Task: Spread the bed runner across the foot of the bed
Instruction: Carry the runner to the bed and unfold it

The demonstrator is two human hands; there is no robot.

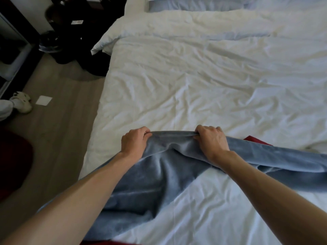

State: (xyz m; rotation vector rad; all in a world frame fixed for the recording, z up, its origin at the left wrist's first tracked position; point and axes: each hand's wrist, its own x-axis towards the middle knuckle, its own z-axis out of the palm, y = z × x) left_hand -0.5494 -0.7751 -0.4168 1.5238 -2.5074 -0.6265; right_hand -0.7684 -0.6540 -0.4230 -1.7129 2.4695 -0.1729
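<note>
Grip w/ both hands on the bed runner, a blue-grey plush cloth lying rumpled near the foot edge of the bed, toward its left side. At the runner's far fold the left hand and right hand sit side by side, somewhat apart. The left fingers curl over the fold & clamp it; the right-hand fingers are likewise curled tight round the same fold. Btwn the 2 hands the fold is pulled up into a ridge. From there the runner falls back toward the person, reaching the bed's near left corner under the left forearm. A 2nd stretch runs off to the right under the right forearm, out of view. The bed has a creased white sheet, w/ a folded duvet across the head end. A bit of red cloth peeks out just behind the runner, right of the right hand. Left of the bed is a wood floor w/ a white shoe, a white paper square near it, & dark bags by the bed's far left corner.
</note>
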